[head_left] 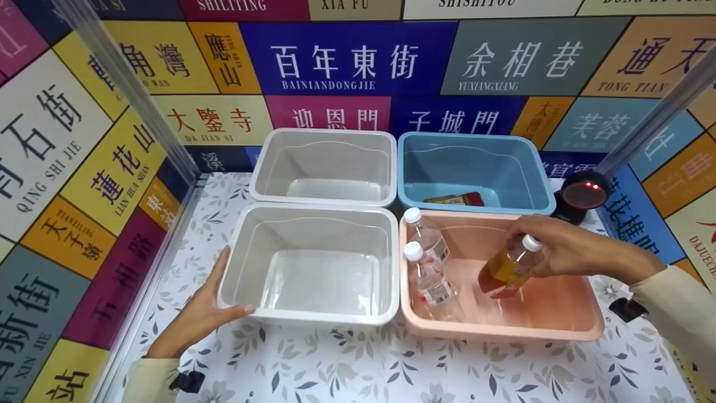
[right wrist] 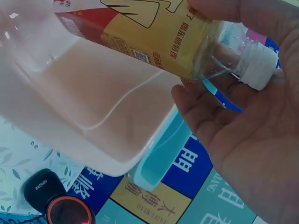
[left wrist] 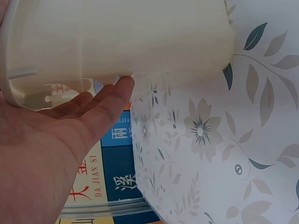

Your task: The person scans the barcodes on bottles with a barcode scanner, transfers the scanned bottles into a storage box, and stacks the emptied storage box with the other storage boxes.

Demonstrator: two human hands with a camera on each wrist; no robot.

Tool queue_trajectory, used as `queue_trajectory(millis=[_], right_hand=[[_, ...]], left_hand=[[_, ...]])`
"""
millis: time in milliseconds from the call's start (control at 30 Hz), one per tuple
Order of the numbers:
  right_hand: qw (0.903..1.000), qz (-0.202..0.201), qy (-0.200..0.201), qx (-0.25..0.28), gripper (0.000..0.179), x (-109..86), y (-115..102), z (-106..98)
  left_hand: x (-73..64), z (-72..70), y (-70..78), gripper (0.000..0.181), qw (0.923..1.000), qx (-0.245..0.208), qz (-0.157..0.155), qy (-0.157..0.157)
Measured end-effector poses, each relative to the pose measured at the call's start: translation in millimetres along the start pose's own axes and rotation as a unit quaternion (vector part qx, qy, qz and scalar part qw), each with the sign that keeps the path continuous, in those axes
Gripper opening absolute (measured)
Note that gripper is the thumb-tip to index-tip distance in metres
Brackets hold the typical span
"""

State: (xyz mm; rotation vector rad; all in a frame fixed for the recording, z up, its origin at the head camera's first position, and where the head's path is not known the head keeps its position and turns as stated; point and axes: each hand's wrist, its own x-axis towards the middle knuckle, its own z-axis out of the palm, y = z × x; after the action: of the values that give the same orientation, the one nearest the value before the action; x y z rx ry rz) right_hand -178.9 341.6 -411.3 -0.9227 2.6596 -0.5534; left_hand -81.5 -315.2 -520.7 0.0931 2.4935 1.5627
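Note:
My right hand (head_left: 540,243) holds a capped bottle (head_left: 506,268) with a yellow and red label, tilted inside the pink tub (head_left: 503,333). In the right wrist view the thumb and fingers of that hand lie on either side of the bottle (right wrist: 149,42), near its white cap (right wrist: 259,65). Two clear bottles with white caps, one at the front (head_left: 433,285) and one behind it (head_left: 428,238), lean at the tub's left end. My left hand (head_left: 196,310) rests at the near left corner of a white tub (head_left: 310,320), its straight fingers (left wrist: 110,100) against the outer wall.
Behind stand a second white tub (head_left: 324,202) and a blue tub (head_left: 475,208), with a small yellow and red packet (head_left: 456,199) inside the blue one. A black scanner-like device (head_left: 582,193) stands at the right. Sign-covered walls (head_left: 352,61) enclose the flower-patterned tabletop (head_left: 358,364).

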Motion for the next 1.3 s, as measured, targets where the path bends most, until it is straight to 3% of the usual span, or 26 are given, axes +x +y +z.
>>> queue_trajectory(millis=[200, 433, 767, 967, 1300], right_hand=[[0.9996, 0.013, 0.026, 0.004, 0.064, -7.2, 4.3, -7.9], [0.9976, 0.054, 0.030, 0.033, 0.065, -17.9, 6.3, -15.1], [0.9917, 0.053, 0.116, -0.018, 0.069, -32.7, 14.4, -25.7], [0.9839, 0.074, 0.160, -0.029, 0.070, -41.2, 23.9, -29.1], [0.9762, 0.119, 0.180, -0.023, 0.072, -54.2, 30.7, -30.7]], left_hand=[[0.2, 0.0, -1.1, 0.120, 1.0000, -0.008, 0.001, 0.001], [0.0, 0.0, -1.4, 0.119, 0.9999, -0.013, 0.006, -0.003], [0.1, 1.3, -1.2, 0.119, 0.9994, -0.032, 0.014, -0.005], [0.0, 1.7, -0.7, 0.118, 0.9995, -0.030, 0.008, -0.004], [0.6, 1.0, -1.5, 0.118, 0.9996, -0.023, 0.013, -0.004]])
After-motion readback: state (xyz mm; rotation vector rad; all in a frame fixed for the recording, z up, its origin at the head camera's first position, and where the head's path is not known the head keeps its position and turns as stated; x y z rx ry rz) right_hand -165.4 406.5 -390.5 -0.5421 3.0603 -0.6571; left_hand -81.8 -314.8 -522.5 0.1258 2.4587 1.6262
